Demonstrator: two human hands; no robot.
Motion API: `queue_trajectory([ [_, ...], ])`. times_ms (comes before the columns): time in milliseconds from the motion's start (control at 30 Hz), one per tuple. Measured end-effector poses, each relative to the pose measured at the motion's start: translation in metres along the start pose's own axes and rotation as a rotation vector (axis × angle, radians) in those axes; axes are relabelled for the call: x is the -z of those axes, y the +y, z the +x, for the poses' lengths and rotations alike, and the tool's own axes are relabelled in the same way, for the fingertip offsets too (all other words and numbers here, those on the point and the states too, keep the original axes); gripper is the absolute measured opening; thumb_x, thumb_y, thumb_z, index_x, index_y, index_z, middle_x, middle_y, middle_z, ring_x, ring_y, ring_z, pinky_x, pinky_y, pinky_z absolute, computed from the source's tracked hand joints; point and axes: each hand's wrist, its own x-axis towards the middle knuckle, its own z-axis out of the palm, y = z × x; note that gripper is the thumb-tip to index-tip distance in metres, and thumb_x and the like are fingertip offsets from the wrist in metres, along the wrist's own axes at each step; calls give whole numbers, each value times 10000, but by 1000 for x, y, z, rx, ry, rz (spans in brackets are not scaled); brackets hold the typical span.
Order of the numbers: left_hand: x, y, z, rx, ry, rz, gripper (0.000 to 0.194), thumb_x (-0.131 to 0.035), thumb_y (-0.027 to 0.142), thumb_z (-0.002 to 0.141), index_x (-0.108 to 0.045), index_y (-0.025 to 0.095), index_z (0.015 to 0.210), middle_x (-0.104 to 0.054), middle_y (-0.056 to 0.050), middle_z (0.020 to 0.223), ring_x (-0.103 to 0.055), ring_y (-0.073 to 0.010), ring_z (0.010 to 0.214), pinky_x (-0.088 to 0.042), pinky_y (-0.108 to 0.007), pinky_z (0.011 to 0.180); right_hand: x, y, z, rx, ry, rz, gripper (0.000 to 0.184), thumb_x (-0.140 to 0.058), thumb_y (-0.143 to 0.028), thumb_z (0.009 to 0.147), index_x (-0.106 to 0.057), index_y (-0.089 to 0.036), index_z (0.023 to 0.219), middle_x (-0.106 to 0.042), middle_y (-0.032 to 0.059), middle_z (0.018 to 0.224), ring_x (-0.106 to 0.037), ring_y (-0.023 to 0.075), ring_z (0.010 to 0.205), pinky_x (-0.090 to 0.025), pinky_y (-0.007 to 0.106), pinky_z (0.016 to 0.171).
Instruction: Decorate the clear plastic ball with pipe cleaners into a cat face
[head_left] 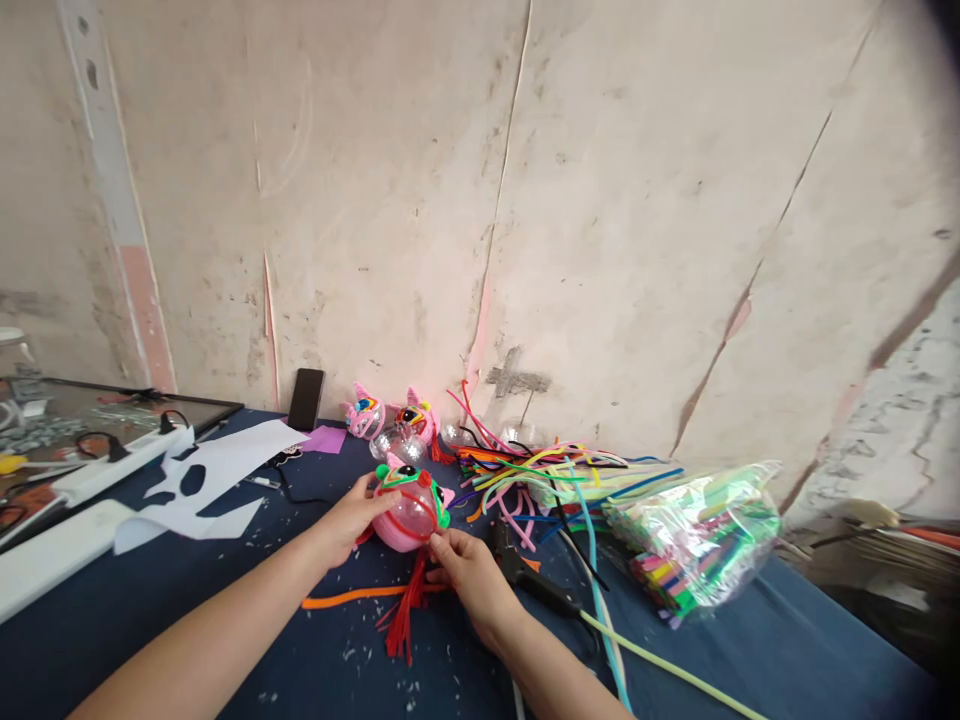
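Note:
A round clear-and-pink ornament (pixel 414 512), trimmed with red, green and pink fuzzy stems and an eye, is held above the dark blue cloth. My left hand (pixel 354 522) grips its left side, thumb on top. At its lower right edge, my right hand (pixel 466 572) pinches the rim with thumb and forefinger; exactly what lies between those fingertips is hidden. A red tassel (pixel 403 625) hangs below the ornament, beside my right fingers. An orange pipe cleaner (pixel 341 599) lies on the cloth behind the tassel. Right of my right hand rests a black glue gun (pixel 546 588) with a pale cord-like strip near it.
Two similar pink ornaments (pixel 366 418) and clear plastic balls (pixel 397 444) sit by the wall. Loose pipe cleaners (pixel 555 470) and a bag of them (pixel 701 540) lie right. Left are cut white paper (pixel 225 455), a phone (pixel 306 399) and a power strip (pixel 124 465).

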Motion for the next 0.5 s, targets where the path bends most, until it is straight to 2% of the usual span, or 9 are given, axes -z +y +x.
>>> queue_trajectory([
  [100, 6, 0, -11, -244, -83, -95, 852, -798, 401, 632, -357, 249, 1345, -548, -107, 1317, -500, -273, 1223, -405, -373, 992, 0, -15, -8, 221, -2, -141, 516, -606, -668, 693, -427, -203, 558, -631, 78, 836, -622, 235, 859, -480, 335, 774],
  [167, 16, 4, -15, -428, -132, -94, 950, -829, 394, 590, -314, 265, 1379, -483, -104, 1380, -444, -295, 1266, -371, -385, 1022, 0, -25, -12, 394, 17, -283, 467, -542, -610, 790, -438, -211, 569, -647, 148, 1029, -541, 291, 1128, -422, 367, 902],
  [233, 26, 9, -17, -523, -144, -43, 1014, -844, 408, 557, -291, 270, 1396, -443, -109, 1409, -420, -315, 1278, -359, -394, 1028, -1, -33, -13, 483, 21, -377, 422, -500, -552, 845, -463, -215, 594, -589, 187, 1216, -442, 296, 1261, -389, 390, 951],
  [333, 38, 17, -14, -573, -104, 23, 1016, -862, 409, 515, -337, 250, 1369, -449, -118, 1395, -429, -325, 1261, -357, -391, 1020, -3, -39, -8, 531, -14, -428, 375, -490, -485, 872, -490, -214, 613, -508, 185, 1340, -421, 283, 1287, -379, 412, 969],
  [500, 48, 22, -3, -500, -108, 40, 749, -872, 369, 504, -533, 171, 1142, -612, -108, 1180, -519, -312, 1146, -391, -389, 967, -5, -41, 12, 534, -61, -463, 326, -504, -422, 873, -512, -210, 626, -511, 177, 1344, -437, 265, 1278, -377, 401, 968],
])
